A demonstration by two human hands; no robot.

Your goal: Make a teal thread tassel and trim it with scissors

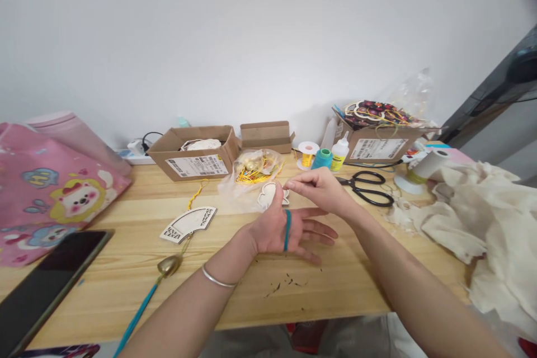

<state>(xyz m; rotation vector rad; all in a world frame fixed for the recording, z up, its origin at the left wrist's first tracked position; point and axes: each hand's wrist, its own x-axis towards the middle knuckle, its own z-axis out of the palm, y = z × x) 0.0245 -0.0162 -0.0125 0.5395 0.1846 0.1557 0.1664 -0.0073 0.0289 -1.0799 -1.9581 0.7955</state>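
Wooden table [348,285], left hand [272,235] splayed, teal thread [287,230] round its palm, right hand [323,189] in pinched grip, contents unclear

A plain pale wall [235,39] rises behind a wooden table [344,291] with visible grain, as soft light brightens the room.

two hands [272,232] [322,187], one teal band [287,230], one phone [52,285]

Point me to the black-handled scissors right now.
In the head view, the black-handled scissors lie on the table, right of centre, just beyond the right hand and in front of the cardboard box with patterned fabric.
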